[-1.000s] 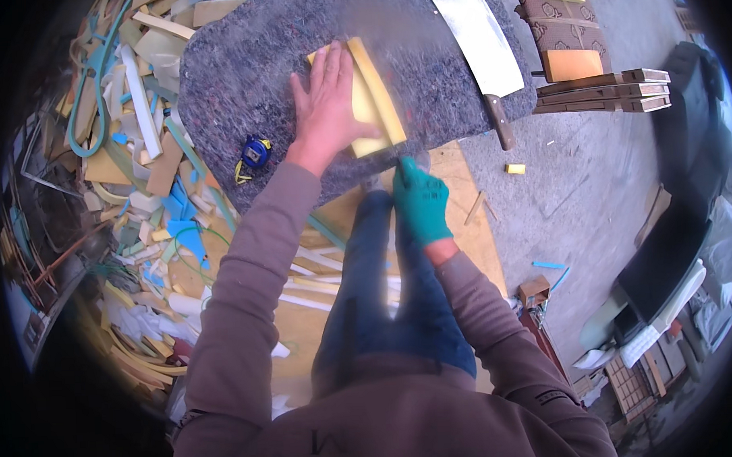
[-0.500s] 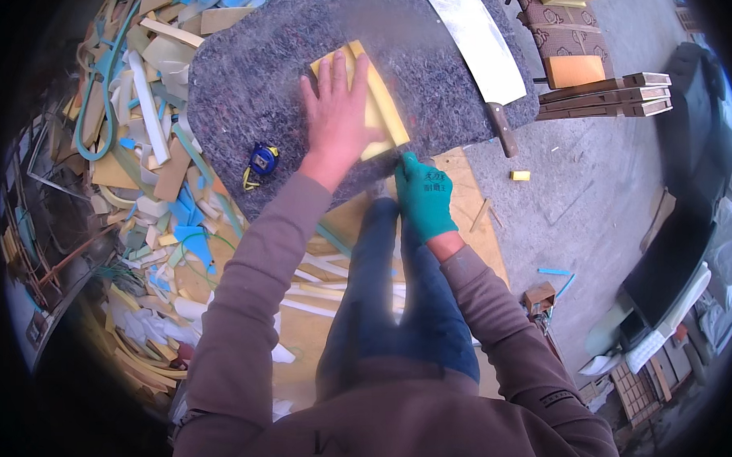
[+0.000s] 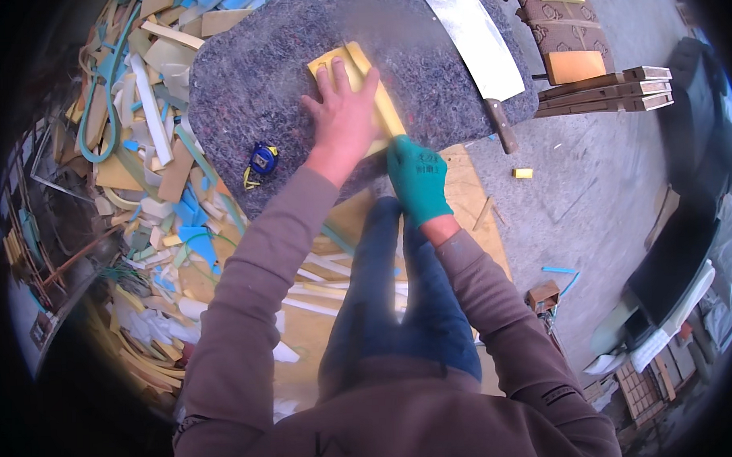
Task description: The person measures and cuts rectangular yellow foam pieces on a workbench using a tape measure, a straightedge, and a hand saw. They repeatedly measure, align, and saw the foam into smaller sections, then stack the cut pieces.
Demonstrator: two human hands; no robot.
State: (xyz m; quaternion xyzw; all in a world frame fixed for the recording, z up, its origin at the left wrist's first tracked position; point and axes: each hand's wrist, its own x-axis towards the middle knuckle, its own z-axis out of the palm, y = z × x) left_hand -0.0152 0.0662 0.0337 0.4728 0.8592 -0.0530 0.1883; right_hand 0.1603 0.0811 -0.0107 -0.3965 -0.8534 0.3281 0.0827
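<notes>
In the head view, the foam (image 3: 387, 108), yellow, lies on the near middle part of the grey table (image 3: 248, 79), with a narrow strip along its right side; the left hand (image 3: 344, 120), bare, is pressed palm down on it, fingers spread apart, thumb toward the strip; the right hand (image 3: 418, 177), in a green glove, is at the strip's near end, its fingers turned under and hidden, so I cannot tell whether they are clamped on anything; the knife (image 3: 479, 51) lies to the right, handle past the table's near edge; the tape measure (image 3: 264, 159), blue, sits left of the left wrist; scraps (image 3: 169, 183) are heaped farther left; a yellow bit (image 3: 522, 173) lies on the floor (image 3: 577, 153) at right.
</notes>
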